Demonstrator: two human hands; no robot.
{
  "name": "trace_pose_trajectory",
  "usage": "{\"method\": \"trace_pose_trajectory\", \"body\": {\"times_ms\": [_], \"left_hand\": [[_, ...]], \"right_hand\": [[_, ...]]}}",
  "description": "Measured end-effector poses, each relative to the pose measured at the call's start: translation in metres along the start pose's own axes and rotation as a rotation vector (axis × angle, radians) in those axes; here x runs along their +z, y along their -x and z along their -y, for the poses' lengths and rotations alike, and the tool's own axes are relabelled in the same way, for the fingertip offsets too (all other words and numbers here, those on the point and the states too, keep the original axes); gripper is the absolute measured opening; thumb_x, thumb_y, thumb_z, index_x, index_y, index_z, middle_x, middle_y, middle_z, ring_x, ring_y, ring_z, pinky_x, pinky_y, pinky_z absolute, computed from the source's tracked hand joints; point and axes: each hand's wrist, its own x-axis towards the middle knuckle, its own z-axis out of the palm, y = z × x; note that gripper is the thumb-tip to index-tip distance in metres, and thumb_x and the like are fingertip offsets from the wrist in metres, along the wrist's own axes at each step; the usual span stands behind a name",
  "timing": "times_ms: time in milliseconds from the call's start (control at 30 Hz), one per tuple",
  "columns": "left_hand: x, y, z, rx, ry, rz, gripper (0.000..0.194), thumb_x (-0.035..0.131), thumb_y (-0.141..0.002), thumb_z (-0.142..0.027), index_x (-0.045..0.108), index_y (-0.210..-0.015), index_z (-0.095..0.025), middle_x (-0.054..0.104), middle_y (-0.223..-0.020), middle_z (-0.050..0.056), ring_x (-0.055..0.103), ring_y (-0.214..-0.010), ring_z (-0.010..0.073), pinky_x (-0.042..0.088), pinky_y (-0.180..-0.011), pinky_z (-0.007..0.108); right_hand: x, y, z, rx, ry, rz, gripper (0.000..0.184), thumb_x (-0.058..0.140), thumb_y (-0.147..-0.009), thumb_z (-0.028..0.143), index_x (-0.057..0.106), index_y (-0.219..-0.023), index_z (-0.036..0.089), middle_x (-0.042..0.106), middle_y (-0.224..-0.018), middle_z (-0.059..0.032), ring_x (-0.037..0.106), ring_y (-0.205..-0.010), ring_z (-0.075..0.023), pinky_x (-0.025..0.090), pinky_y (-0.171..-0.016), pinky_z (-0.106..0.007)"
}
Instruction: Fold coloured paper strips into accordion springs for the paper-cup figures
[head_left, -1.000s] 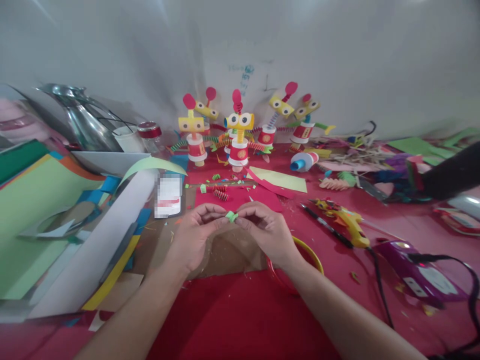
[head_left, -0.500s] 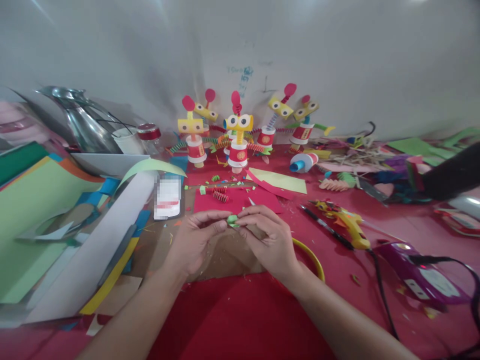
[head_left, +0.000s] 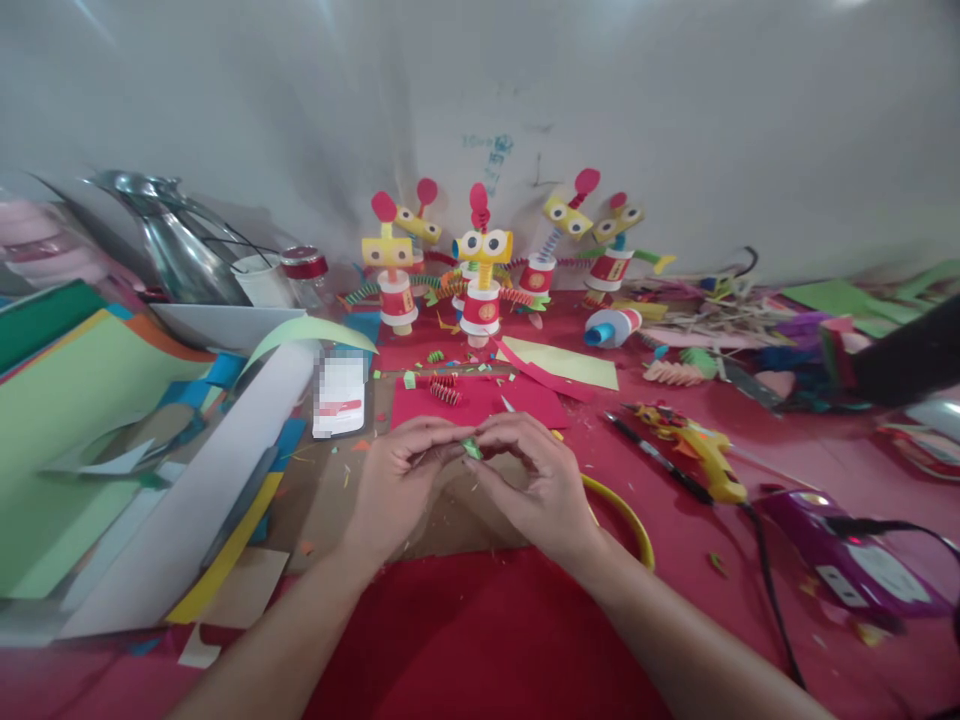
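Note:
A small folded piece of green paper (head_left: 471,448) is pinched between both hands over the brown board (head_left: 330,515). My left hand (head_left: 401,480) grips it from the left, thumb and fingers closed. From the other side my right hand (head_left: 532,475) holds it between thumb and fingertips. The fingers cover much of the paper. Just beyond the hands lies a red paper sheet (head_left: 405,405) with red paper springs (head_left: 445,390) on it. Beneath my right forearm a yellow ring-shaped rim (head_left: 626,510) shows in part.
Several paper-cup figures (head_left: 480,305) stand along the wall. A phone (head_left: 341,395) lies left of the hands, near stacked coloured paper (head_left: 67,430). To the right are a pen (head_left: 660,457), a yellow glue gun (head_left: 709,455) and a purple power strip (head_left: 847,550) with cords.
Both hands stay together around the green paper, which has turned and shows less between the fingers. The left fingers have curled further over it. The view has shifted slightly.

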Motion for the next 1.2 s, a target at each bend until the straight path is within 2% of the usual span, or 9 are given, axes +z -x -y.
{"method": "trace_pose_trajectory", "body": {"times_ms": [100,233,333,433,633,767,867,1067,1200], "left_hand": [[-0.001,0.001,-0.001,0.032,-0.022,0.020,0.024,0.059,-0.080,-0.013,0.074,-0.092,-0.028,0.070,-0.090,0.002,0.063,-0.083,0.0136,0.052,-0.076,0.027],[0.001,0.002,0.003,-0.110,0.092,-0.024,0.022,0.067,-0.075,-0.018,0.072,-0.094,-0.026,0.070,-0.087,0.002,0.064,-0.080,0.0142,0.052,-0.075,0.028],[0.004,0.002,0.004,-0.182,0.156,-0.070,0.020,0.072,-0.068,-0.018,0.072,-0.088,-0.023,0.069,-0.096,0.003,0.063,-0.080,0.0139,0.052,-0.074,0.027],[0.005,0.002,0.005,-0.169,0.161,-0.090,0.012,0.072,-0.068,-0.019,0.073,-0.080,-0.023,0.066,-0.106,0.003,0.062,-0.093,0.0154,0.050,-0.082,0.027],[0.004,0.003,0.003,-0.281,0.173,-0.104,0.012,0.071,-0.069,-0.020,0.075,-0.079,-0.025,0.073,-0.080,0.002,0.065,-0.078,0.0170,0.051,-0.078,0.031],[0.002,0.004,0.001,-0.248,0.114,-0.126,0.013,0.072,-0.068,-0.018,0.075,-0.077,-0.027,0.074,-0.077,0.000,0.067,-0.075,0.0180,0.052,-0.076,0.031],[0.003,0.005,0.001,-0.217,0.070,-0.122,0.013,0.071,-0.069,-0.019,0.075,-0.078,-0.028,0.074,-0.077,0.000,0.067,-0.074,0.0185,0.053,-0.075,0.031],[0.005,0.009,0.001,-0.031,-0.036,-0.166,0.017,0.069,-0.072,-0.018,0.075,-0.081,-0.031,0.074,-0.082,0.000,0.067,-0.077,0.0195,0.051,-0.078,0.032],[0.005,0.007,-0.002,-0.090,-0.033,-0.120,0.013,0.071,-0.070,-0.021,0.076,-0.080,-0.029,0.074,-0.081,0.001,0.066,-0.077,0.0195,0.050,-0.075,0.030]], "right_hand": [[0.002,0.002,-0.001,0.044,-0.058,-0.009,0.015,0.061,-0.078,0.011,0.060,-0.088,0.021,0.061,-0.087,-0.0026,0.059,-0.081,-0.0148,0.050,-0.073,-0.031],[0.006,0.003,0.000,0.175,-0.162,-0.055,0.007,0.061,-0.080,0.015,0.060,-0.085,0.021,0.061,-0.083,-0.0010,0.059,-0.074,-0.0125,0.050,-0.069,-0.027],[0.006,0.002,0.004,0.233,-0.205,-0.079,0.003,0.061,-0.081,0.018,0.060,-0.083,0.020,0.061,-0.082,-0.0010,0.059,-0.074,-0.0120,0.051,-0.067,-0.026],[0.005,0.001,0.007,0.231,-0.214,-0.081,0.003,0.061,-0.081,0.019,0.061,-0.083,0.021,0.062,-0.083,-0.0015,0.060,-0.075,-0.0125,0.051,-0.067,-0.026],[0.001,0.002,0.006,0.112,-0.063,-0.038,0.008,0.061,-0.081,0.016,0.065,-0.084,0.022,0.066,-0.084,-0.0021,0.062,-0.079,-0.0148,0.050,-0.074,-0.030],[0.000,0.002,0.008,0.070,0.041,-0.036,0.008,0.062,-0.081,0.015,0.065,-0.084,0.022,0.068,-0.084,-0.0014,0.062,-0.078,-0.0137,0.050,-0.073,-0.028],[0.000,0.002,0.009,0.109,0.039,-0.018,0.006,0.060,-0.082,0.016,0.064,-0.082,0.021,0.067,-0.081,-0.0009,0.062,-0.075,-0.0128,0.049,-0.071,-0.027],[-0.001,0.001,0.005,0.193,0.027,0.022,0.006,0.058,-0.083,0.018,0.063,-0.081,0.021,0.066,-0.077,-0.0001,0.061,-0.070,-0.0124,0.048,-0.066,-0.026],[-0.003,-0.001,0.004,0.154,0.100,0.004,0.007,0.058,-0.082,0.017,0.063,-0.079,0.021,0.066,-0.077,0.0006,0.061,-0.071,-0.0120,0.048,-0.067,-0.025]]}}
